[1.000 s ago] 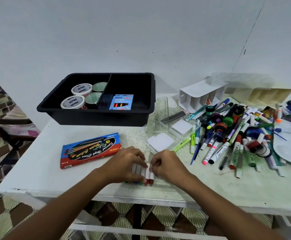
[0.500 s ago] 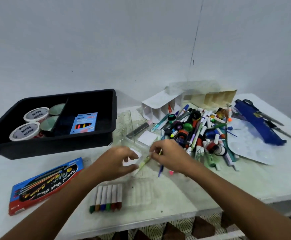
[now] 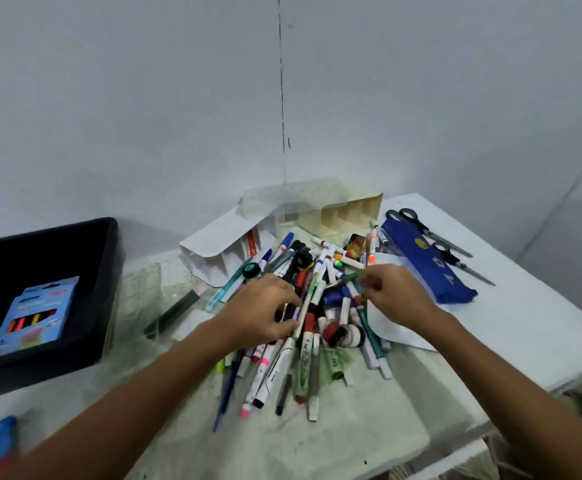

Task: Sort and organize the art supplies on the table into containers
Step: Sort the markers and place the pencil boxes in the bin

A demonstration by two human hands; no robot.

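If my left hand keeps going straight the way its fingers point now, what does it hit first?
Most likely the pile of markers and pens: the left hand points right and slightly away, its fingertips already at a white marker with a green cap. Whether they touch it is unclear.

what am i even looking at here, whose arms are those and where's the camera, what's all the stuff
There is no machine here: a person wears a wide-angle camera on the head, so you look down along their own two arms. Both hands work in a heap of markers and pens on a white table. The left hand has its fingers curled down into the heap; what it grips is hidden. The right hand pinches a thin stick, perhaps a brush. To the left stands a black bin holding a blue crayon box. On the right lie a blue pouch and scissors.
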